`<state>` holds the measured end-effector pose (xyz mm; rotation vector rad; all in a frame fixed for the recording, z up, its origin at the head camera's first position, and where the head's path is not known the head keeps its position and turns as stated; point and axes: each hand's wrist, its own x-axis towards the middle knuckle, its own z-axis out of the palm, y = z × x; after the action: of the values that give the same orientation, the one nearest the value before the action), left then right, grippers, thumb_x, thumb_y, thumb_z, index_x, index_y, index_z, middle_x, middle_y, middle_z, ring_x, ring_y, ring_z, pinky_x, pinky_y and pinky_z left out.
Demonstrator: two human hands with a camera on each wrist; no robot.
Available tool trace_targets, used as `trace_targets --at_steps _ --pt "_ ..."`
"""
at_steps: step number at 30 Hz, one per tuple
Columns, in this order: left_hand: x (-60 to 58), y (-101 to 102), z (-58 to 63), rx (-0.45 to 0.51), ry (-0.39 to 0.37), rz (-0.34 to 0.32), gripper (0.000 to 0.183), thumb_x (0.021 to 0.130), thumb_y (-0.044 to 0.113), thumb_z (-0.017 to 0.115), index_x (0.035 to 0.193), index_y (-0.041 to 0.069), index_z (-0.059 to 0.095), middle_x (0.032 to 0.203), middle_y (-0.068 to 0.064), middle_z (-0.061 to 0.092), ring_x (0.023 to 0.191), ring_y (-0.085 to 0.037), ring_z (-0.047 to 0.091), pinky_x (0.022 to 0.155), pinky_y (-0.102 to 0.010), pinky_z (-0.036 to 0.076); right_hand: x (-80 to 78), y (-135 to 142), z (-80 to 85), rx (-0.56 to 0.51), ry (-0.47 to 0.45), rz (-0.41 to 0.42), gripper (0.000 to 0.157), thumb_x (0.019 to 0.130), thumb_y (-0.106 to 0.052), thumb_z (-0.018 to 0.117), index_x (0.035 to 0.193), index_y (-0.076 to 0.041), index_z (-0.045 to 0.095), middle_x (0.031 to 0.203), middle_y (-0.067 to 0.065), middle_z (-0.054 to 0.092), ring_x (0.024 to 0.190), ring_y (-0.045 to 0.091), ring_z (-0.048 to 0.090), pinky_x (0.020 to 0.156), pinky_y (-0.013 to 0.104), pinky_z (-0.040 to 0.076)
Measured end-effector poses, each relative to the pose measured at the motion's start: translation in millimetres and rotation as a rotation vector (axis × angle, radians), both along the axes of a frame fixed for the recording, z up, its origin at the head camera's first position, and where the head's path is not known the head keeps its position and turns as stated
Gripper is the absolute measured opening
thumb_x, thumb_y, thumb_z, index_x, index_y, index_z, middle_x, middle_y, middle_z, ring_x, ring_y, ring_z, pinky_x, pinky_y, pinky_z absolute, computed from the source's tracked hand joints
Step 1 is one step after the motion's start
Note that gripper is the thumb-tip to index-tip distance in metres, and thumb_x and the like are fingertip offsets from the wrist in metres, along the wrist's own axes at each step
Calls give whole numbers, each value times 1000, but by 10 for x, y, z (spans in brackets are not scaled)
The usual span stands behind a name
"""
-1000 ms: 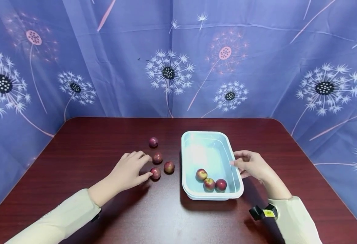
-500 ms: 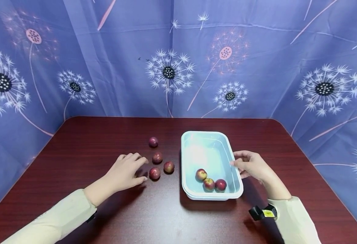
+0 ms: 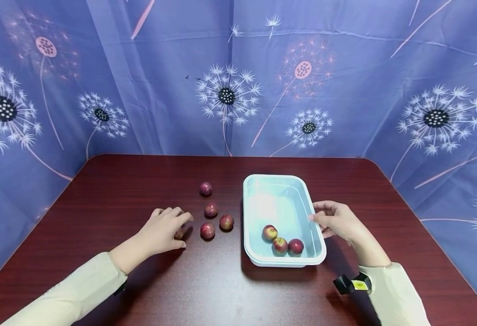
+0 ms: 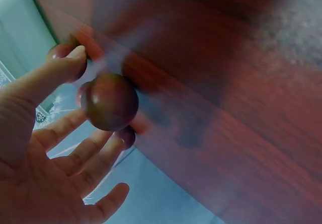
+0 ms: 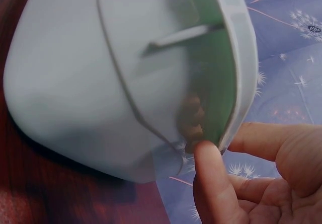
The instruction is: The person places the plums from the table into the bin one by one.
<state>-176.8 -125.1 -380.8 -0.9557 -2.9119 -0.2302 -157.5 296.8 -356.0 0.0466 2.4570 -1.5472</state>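
Note:
My left hand hovers low over the table with thumb and fingers spread. Just inside its grasp is a dark brownish-red plum, mostly hidden by the hand in the head view. The left wrist view shows a gap between this plum and the thumb. Several more plums lie just to the right of the hand, including a red plum and a mottled plum. My right hand pinches the right rim of a pale blue plastic bin, thumb on the inner side, fingers outside.
Inside the bin, three reddish-yellow fruits, one of them a dark red plum, sit near the front. A purple plum lies farthest back on the dark wooden table. A blue dandelion-print curtain hangs around the table.
My left hand has drawn back to the left, away from the loose plums, and a plum now shows beneath it. The right hand and bin have stayed put.

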Motion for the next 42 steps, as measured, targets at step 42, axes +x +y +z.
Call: trace_targets --at_steps 42 --pt "-15 24 54 -10 157 -49 40 65 19 85 96 15 60 88 0 60 84 -23 59 76 -45 45 -9 12 -15 -7 7 9 55 89 -12 62 132 16 40 82 2 63 65 11 62 59 33 56"
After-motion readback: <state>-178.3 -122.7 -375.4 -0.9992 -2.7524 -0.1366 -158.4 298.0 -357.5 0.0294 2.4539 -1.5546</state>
